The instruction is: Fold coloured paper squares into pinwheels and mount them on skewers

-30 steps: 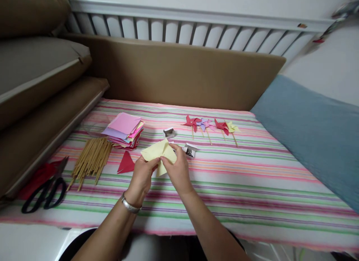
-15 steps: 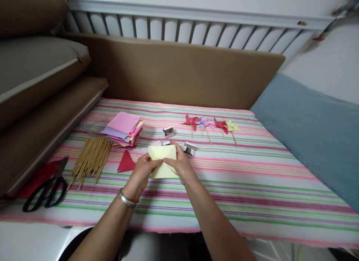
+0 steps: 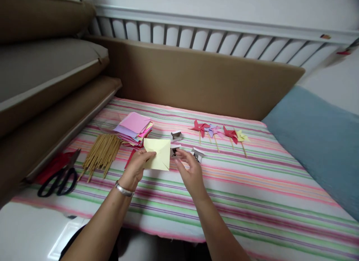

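My left hand (image 3: 135, 168) pinches a pale yellow paper square (image 3: 158, 153) by its lower left part and holds it up over the striped cloth (image 3: 252, 186). My right hand (image 3: 190, 170) hovers just right of the paper with its fingers spread and nothing in them. A red paper triangle (image 3: 129, 157) peeks out behind my left hand. Small open boxes of pins (image 3: 198, 154) lie just beyond my right hand's fingers.
A stack of coloured paper squares (image 3: 134, 127) and a bundle of wooden sticks (image 3: 102, 154) lie to the left, with black scissors (image 3: 58, 176) on red paper further left. Several finished pinwheels (image 3: 215, 132) lie at the back. Brown cushions (image 3: 50, 73) and a blue pillow (image 3: 319, 137) flank the cloth.
My right hand has let go of the yellow paper and opened beside it. The paper now lies flat as a square in my left hand. The camera has shifted slightly left.
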Demonstrator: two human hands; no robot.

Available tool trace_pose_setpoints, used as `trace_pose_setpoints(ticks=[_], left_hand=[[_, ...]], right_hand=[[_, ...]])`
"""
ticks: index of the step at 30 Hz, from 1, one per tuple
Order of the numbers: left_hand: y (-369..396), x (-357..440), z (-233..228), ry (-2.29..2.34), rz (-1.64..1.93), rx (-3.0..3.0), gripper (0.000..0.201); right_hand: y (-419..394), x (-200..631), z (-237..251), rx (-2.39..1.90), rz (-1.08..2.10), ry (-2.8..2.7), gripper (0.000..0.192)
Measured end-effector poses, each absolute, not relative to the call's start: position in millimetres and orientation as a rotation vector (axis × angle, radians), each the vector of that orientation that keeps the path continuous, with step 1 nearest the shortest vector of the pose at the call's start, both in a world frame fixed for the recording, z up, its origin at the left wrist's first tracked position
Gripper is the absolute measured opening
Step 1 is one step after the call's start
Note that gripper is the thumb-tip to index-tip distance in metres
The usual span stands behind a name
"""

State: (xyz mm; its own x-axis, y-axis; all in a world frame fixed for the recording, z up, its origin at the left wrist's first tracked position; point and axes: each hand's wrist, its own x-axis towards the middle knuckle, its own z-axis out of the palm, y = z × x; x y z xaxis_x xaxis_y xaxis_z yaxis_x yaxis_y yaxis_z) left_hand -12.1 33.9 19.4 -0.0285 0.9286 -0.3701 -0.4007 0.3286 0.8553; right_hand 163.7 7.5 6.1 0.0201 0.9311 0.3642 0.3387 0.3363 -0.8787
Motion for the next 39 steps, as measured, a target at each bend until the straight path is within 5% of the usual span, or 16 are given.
trace_pose_setpoints(ticks=[10, 39], left_hand=[[35, -28, 24, 1.118, 1.220, 0.589, 0.019], [25, 1, 15, 1.146, 0.984, 0.894, 0.022]], right_hand=[[-1, 145, -1, -1.061, 0.284, -2.003, 0.022], [7, 149, 1, -1.324, 0.332, -1.807, 0.005]])
